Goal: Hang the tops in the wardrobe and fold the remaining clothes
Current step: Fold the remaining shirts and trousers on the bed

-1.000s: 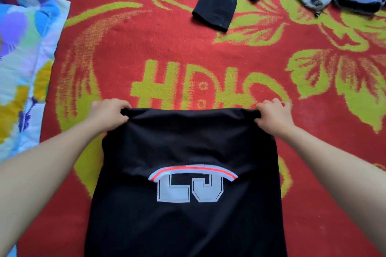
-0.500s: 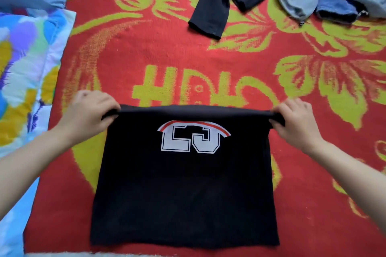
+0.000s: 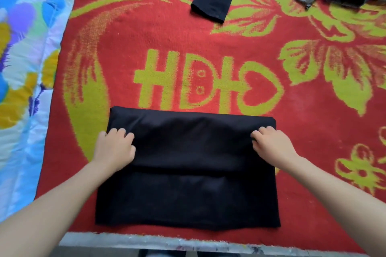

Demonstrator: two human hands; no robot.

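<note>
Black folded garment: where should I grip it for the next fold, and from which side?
Probably the short ends of the black garment, coming in from left and right, about where the left hand and right hand grip. It lies flat and wide, with the flap's loose edge across its middle, so end grips catch both layers.

Forearms outstretched, well apart — left hand (image 3: 115, 149) and right hand (image 3: 271, 145) knuckles-up, each grip curled on the black top (image 3: 188, 196).
</note>
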